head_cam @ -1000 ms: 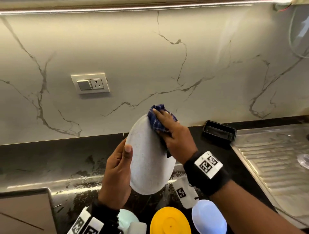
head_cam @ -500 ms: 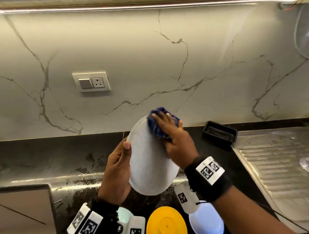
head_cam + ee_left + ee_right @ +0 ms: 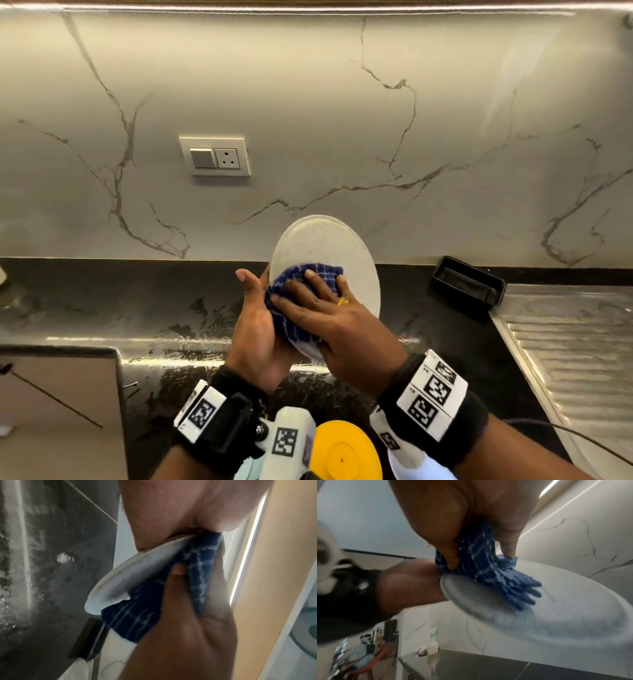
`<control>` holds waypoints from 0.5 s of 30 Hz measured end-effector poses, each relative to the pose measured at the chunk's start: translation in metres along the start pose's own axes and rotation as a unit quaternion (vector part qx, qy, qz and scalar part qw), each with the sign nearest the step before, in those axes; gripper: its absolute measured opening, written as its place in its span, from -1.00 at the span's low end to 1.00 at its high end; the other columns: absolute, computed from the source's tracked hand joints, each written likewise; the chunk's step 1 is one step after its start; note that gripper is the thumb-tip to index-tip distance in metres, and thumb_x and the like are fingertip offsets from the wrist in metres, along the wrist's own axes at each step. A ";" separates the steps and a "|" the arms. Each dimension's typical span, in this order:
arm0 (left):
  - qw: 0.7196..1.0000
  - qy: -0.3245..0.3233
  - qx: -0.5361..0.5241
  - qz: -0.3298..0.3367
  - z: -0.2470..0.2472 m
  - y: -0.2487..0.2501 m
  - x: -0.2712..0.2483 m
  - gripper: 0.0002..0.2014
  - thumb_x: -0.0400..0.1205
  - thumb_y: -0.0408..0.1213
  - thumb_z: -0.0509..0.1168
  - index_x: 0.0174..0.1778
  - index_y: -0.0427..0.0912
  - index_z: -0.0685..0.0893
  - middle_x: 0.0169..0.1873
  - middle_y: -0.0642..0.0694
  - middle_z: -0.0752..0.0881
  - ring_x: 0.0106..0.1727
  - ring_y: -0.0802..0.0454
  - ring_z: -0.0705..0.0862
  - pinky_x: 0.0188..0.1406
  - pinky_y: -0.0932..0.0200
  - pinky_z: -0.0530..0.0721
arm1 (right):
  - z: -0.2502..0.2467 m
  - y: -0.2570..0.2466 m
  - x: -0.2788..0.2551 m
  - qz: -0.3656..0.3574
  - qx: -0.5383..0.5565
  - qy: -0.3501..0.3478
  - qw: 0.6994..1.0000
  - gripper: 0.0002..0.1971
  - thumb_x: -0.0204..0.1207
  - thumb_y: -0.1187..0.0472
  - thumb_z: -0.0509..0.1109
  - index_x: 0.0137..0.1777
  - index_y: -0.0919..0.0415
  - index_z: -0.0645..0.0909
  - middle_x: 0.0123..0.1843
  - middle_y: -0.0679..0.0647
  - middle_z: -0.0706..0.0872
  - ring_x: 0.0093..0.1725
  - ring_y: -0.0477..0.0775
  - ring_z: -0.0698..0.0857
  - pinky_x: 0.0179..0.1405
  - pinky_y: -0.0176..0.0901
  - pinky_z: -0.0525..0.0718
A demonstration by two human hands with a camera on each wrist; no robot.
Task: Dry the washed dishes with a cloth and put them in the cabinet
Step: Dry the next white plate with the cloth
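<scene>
Your left grip [image 3: 257, 329] clasps the speckled plate [image 3: 329, 246] from behind; your right grip [image 3: 329, 318] presses the bunched blue cloth [image 3: 301, 281] onto its face.

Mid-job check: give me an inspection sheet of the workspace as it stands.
Surface: black counter, wet streaks near its front.
Job's things: speckled plate held tilted; blue cloth on its face.
Clutter: black tray by the drainboard; yellow lid below the hands.
Hands: left hand holds the plate's edge; right hand presses the cloth.
Cables: thin cable at right.
Surroundings: marble wall, socket.
</scene>
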State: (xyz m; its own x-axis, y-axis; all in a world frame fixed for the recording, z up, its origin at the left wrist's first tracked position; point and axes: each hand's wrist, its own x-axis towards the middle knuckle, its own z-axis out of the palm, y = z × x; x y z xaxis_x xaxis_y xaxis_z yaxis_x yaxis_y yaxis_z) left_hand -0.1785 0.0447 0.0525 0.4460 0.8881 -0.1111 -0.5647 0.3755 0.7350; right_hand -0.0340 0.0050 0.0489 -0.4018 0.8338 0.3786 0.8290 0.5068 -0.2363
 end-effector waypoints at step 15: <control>0.982 0.129 0.134 0.030 -0.008 -0.021 0.012 -0.70 0.73 -0.20 0.31 0.35 -0.21 0.64 0.16 -0.33 0.81 0.14 -0.35 0.82 0.12 -0.40 0.77 | 0.046 0.006 -0.054 -0.038 -0.090 -0.015 0.995 -0.34 0.60 0.10 0.21 0.71 -0.09 0.18 0.70 -0.01 0.27 0.73 0.21 0.14 0.59 0.42 0.27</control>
State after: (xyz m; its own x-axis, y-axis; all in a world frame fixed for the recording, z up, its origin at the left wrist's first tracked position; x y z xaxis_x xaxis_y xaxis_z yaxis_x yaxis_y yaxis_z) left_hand -0.1664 0.0498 0.0303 0.2067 0.9570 -0.2036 -0.3662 0.2686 0.8909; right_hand -0.0247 -0.0271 -0.0142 -0.4753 0.8022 0.3614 0.8510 0.5235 -0.0428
